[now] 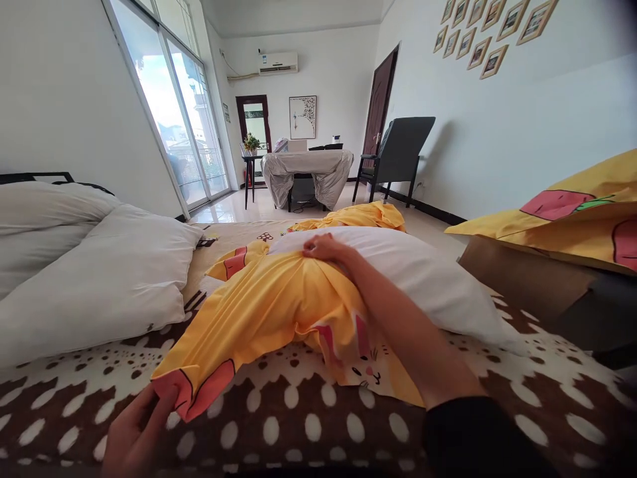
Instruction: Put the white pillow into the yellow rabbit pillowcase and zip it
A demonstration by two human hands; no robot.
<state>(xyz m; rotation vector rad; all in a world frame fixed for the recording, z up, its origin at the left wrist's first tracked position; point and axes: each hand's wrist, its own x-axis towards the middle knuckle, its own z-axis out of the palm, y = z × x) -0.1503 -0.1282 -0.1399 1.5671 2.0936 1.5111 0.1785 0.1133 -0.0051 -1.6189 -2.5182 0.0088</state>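
My left hand (142, 425) pinches one corner of a yellow pillowcase (279, 299), my right hand (326, 247) clutches its cloth by a white pillow (413, 272), spotted blanket (288, 418) beneath.

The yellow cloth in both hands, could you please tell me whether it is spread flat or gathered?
The yellow cloth is gathered: folds run to the right hand; the left hand pinches a corner.

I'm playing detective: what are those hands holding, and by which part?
A yellow pillowcase: the left hand pinches a pink corner; the right hand grips its gathered edge.
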